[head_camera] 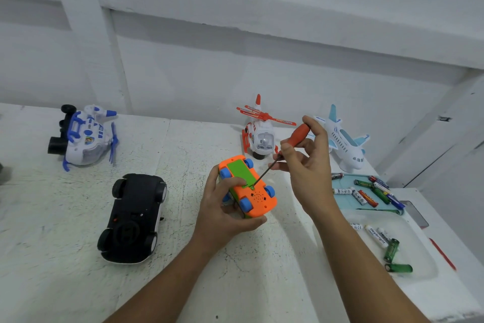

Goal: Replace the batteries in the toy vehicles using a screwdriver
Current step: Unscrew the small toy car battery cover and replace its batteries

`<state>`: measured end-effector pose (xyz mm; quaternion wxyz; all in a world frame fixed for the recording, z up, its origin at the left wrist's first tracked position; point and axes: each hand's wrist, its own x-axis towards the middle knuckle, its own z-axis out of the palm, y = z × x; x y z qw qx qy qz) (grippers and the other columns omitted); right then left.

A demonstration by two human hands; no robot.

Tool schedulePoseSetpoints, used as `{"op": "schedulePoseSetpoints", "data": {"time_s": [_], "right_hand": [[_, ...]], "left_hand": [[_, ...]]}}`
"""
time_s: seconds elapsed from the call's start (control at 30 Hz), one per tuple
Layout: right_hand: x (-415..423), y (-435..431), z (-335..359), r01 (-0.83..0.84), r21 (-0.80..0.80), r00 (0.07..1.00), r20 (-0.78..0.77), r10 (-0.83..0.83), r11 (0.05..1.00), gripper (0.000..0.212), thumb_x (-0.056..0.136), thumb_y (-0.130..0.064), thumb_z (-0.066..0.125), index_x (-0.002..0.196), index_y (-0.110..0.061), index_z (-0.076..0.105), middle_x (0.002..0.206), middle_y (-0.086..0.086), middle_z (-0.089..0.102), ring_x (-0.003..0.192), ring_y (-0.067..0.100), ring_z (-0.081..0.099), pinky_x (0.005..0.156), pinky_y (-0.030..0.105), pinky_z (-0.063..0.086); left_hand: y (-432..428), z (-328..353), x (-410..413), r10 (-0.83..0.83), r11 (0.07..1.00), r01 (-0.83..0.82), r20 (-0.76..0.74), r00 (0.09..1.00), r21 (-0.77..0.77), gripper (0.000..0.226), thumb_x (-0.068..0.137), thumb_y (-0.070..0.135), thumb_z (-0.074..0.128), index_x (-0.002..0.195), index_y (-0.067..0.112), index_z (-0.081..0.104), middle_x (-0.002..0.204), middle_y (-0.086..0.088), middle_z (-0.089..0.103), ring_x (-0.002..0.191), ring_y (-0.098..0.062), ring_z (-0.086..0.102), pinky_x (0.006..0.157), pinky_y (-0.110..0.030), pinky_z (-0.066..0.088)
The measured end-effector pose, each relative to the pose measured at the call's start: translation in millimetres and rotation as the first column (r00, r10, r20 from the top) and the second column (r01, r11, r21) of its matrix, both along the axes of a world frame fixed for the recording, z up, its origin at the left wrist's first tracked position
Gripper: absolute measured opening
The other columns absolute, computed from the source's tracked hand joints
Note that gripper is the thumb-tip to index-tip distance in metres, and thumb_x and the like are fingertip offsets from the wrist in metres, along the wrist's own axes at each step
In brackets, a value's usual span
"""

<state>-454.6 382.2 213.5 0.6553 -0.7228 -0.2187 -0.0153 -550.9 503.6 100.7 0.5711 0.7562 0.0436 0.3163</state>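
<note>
A: Left hand grips the upturned orange plastic toy car with blue wheels, above the rough white-painted desk.
B: Red-handled slim steel screwdriver, tip at the flat green battery cover screw, pinched by the right hand. Advice: shaft square, firm pressure, slow turns.
A: Desk scuffed. Plain white walls behind.

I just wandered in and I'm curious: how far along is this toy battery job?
Done: nothing certain; the black car lies overturned. In hand: the left hand grips the upturned orange car while the right hand sets the red screwdriver tip at the screw of the closed green battery cover. Left: the red helicopter and airplane stand upright; loose batteries wait nearby.
</note>
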Motion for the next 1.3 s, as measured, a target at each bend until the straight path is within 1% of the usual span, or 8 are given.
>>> {"op": "schedulePoseSetpoints", "data": {"time_s": [0.17,0.33,0.6,0.7,0.83,1.03,1.2,1.3], "right_hand": [[-4.3,-0.1,2.9,-0.042,-0.023,0.997,0.060,0.043,0.999,0.051,0.099,-0.009,0.052,0.135,-0.040,0.035,0.116,0.009,0.059,0.083,0.017,0.071,0.073,0.036,0.061],[-7.0,-1.4,4.3,-0.091,-0.031,0.990,0.110,0.093,0.995,0.055,0.097,0.000,0.051,0.134,-0.039,0.038,0.102,-0.004,0.063,0.084,0.018,0.070,0.072,0.031,0.060],[-14.6,-0.3,12.5,-0.119,0.032,0.974,0.199,0.110,0.992,0.045,0.092,-0.002,0.051,0.122,-0.035,0.053,0.118,-0.005,0.065,0.108,0.022,0.066,0.088,0.046,0.057],[-15.7,-1.0,19.5,-0.139,-0.017,0.955,0.262,0.138,0.990,0.050,0.089,0.003,0.062,0.115,-0.039,0.054,0.102,-0.019,0.065,0.092,0.017,0.070,0.081,0.035,0.060],[-17.2,2.6,23.5,-0.115,-0.114,0.922,0.359,0.148,0.987,0.044,0.081,-0.018,0.076,0.111,-0.043,0.058,0.099,-0.028,0.056,0.091,0.005,0.063,0.074,0.021,0.055],[-19.0,3.4,22.1,-0.161,-0.021,0.935,0.317,0.159,0.987,0.039,0.088,-0.006,0.059,0.118,-0.031,0.062,0.107,-0.012,0.067,0.102,0.018,0.068,0.080,0.042,0.060],[-17.6,3.8,27.9,-0.112,-0.107,0.897,0.416,0.147,0.988,0.039,0.083,-0.014,0.075,0.108,-0.040,0.061,0.094,-0.019,0.058,0.089,0.001,0.062,0.073,0.015,0.054],[-17.7,3.7,26.5,-0.110,-0.097,0.888,0.437,0.141,0.989,0.026,0.086,-0.017,0.068,0.110,-0.027,0.068,0.097,-0.015,0.056,0.093,0.003,0.060,0.072,0.016,0.052]], "left_hand": [[-0.4,1.6,0.0,-0.008,1.000,0.008,0.017,1.000,-0.011,0.069,0.053,0.017,0.095,0.103,0.046,0.059,0.148,0.000,0.028,0.127,0.002,0.045,0.077,-0.027,0.059],[-1.0,2.2,-1.4,-0.003,1.000,0.002,0.040,0.999,0.006,0.063,0.050,0.036,0.091,0.104,0.043,0.060,0.147,0.000,0.029,0.126,0.000,0.046,0.075,-0.031,0.061],[0.0,-0.3,-0.4,-0.007,1.000,0.006,0.046,0.999,0.016,0.063,0.052,0.036,0.091,0.106,0.039,0.060,0.148,-0.003,0.027,0.129,-0.004,0.045,0.076,-0.037,0.061],[-0.2,-1.7,0.1,0.003,1.000,-0.004,0.043,0.999,0.016,0.064,0.051,0.038,0.091,0.106,0.042,0.059,0.149,-0.001,0.027,0.129,-0.004,0.044,0.078,-0.032,0.060],[-0.1,-1.2,1.2,0.008,0.999,-0.009,0.037,0.999,0.033,0.064,0.051,0.040,0.090,0.107,0.043,0.058,0.147,-0.003,0.030,0.127,-0.004,0.045,0.077,-0.026,0.059],[0.5,-3.7,1.4,0.002,1.000,-0.003,0.027,1.000,0.028,0.068,0.052,0.031,0.094,0.108,0.042,0.057,0.149,-0.001,0.028,0.129,-0.003,0.043,0.081,-0.031,0.059],[-0.4,-1.4,1.5,0.002,1.000,-0.003,0.032,0.999,0.030,0.069,0.053,0.024,0.095,0.108,0.042,0.057,0.147,-0.003,0.029,0.127,0.000,0.044,0.079,-0.028,0.059],[-0.3,-1.1,0.8,0.003,0.998,-0.006,0.055,0.998,0.061,0.066,0.052,0.034,0.092,0.108,0.040,0.058,0.145,-0.001,0.031,0.127,-0.004,0.046,0.077,-0.026,0.059]]}}
